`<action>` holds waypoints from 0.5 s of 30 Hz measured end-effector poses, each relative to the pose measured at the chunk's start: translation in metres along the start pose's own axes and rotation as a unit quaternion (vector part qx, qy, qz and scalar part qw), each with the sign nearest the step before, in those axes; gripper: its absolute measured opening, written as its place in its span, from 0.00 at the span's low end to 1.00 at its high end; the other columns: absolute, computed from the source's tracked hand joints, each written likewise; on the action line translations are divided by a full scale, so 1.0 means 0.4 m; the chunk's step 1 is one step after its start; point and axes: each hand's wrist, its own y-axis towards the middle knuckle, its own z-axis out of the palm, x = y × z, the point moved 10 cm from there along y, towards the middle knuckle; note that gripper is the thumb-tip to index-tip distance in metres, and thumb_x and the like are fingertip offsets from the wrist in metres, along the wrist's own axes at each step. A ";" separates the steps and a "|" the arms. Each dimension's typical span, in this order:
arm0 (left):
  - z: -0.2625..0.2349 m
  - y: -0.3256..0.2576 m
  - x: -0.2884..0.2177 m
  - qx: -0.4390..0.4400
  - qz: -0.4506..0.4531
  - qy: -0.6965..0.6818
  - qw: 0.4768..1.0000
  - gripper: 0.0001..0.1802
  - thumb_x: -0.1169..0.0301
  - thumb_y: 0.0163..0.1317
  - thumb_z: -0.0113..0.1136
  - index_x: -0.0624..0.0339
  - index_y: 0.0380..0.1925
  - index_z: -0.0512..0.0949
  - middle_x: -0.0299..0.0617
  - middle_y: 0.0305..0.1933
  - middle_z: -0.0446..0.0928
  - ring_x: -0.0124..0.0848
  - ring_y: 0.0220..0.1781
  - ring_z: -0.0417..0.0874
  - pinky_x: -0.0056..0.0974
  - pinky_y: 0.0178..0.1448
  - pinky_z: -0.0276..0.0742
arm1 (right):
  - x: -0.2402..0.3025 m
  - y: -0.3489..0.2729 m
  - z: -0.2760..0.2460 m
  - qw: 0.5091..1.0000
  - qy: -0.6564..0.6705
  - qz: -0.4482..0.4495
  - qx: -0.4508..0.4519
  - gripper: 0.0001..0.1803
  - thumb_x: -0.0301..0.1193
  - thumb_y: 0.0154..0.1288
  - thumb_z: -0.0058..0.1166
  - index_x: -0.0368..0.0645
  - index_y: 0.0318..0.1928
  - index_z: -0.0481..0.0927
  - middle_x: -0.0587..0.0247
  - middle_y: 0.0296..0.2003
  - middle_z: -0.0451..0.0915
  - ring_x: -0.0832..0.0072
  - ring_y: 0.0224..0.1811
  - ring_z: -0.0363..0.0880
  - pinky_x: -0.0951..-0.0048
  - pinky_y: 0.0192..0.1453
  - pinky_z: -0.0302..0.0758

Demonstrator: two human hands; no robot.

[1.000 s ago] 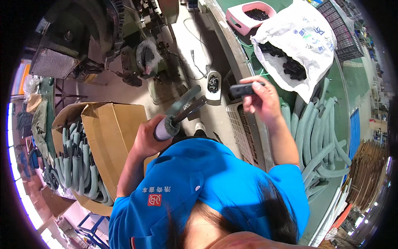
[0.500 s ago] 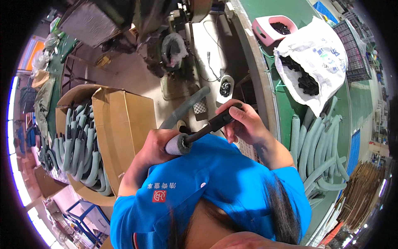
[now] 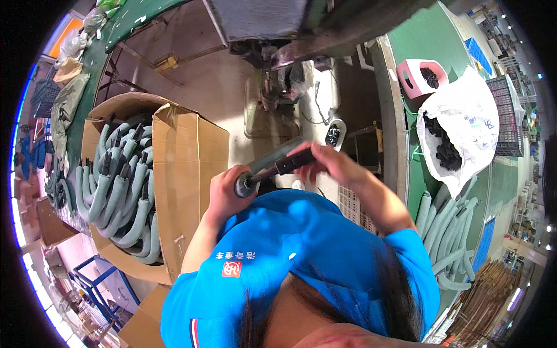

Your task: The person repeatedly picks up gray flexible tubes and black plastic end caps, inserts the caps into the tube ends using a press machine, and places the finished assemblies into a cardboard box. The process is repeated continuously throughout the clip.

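Note:
My left hand (image 3: 228, 190) is wrapped round a tube covered in grey-green foam (image 3: 277, 155), close to its end. Out of the foam's open end (image 3: 245, 184) sticks a thin dark rod, slanting up to the right. A black plastic fitting (image 3: 295, 160) sits on the rod's outer end. My right hand (image 3: 329, 165) has its fingers closed about the far end of that fitting; part of the fingers is hidden behind it. Both hands are just in front of my blue shirt.
On the left stands a cardboard box (image 3: 194, 174) full of foam-covered tubes (image 3: 119, 191). A green bench (image 3: 423, 40) on the right bears a pink container (image 3: 415, 81), a white sack (image 3: 473, 124) of black parts and more foam tubes (image 3: 444, 232). A dark machine (image 3: 264, 20) stands ahead.
The whole view has shifted, with the machine now larger at the top. Both hands still hold the tube and its black fitting; my right hand has slid toward the fitting's outer end.

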 end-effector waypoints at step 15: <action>-0.157 0.010 0.209 -0.016 -0.059 -0.048 0.997 0.16 0.75 0.38 0.64 0.59 0.32 0.75 0.46 0.24 0.76 0.39 0.26 0.80 0.36 0.35 0.76 | 0.077 0.468 -0.554 0.642 -0.578 -0.129 -0.486 0.18 0.33 0.64 0.47 0.40 0.53 0.71 0.44 0.49 0.74 0.52 0.47 0.75 0.54 0.46 0.73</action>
